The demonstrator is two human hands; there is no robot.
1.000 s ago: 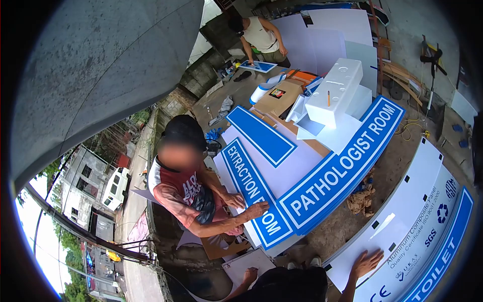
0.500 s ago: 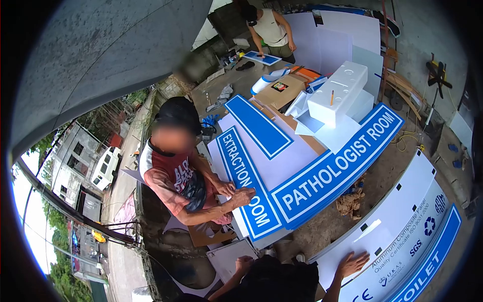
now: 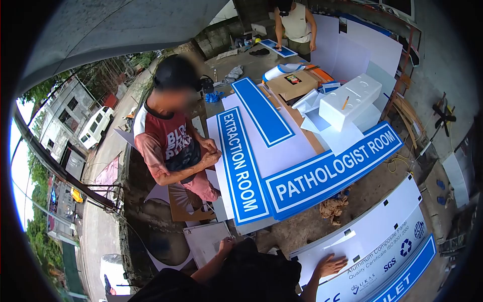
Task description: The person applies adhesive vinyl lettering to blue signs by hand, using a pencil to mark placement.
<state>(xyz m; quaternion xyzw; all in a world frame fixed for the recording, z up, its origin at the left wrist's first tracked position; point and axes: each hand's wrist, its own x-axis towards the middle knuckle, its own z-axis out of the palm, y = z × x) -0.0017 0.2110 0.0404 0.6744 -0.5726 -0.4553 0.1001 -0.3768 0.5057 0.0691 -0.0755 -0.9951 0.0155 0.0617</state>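
Observation:
My right hand lies flat, fingers stretched out, on a white aluminum composite panel with printed lettering and black tabs along it. Below it, along the panel's lower edge, runs a blue sign whose visible letters end in "LET". My left hand is by my dark clothing with its fingers curled; whatever is inside them, if anything, is hidden. Closest to that hand is a pale grey-white board. Beyond, on the table, are the blue "EXTRACTION ROOM" sign and the "PATHOLOGIST ROOM" sign.
A co-worker in a red shirt stands at the table's left side, hands together. Another person at the far end touches a small blue sign. White foam and a brown package sit on the table. Crumpled brown paper lies below.
The view has shifted. The red-shirted co-worker's hands have drawn back from the "EXTRACTION ROOM" sign and come together. My right hand still rests on the panel.

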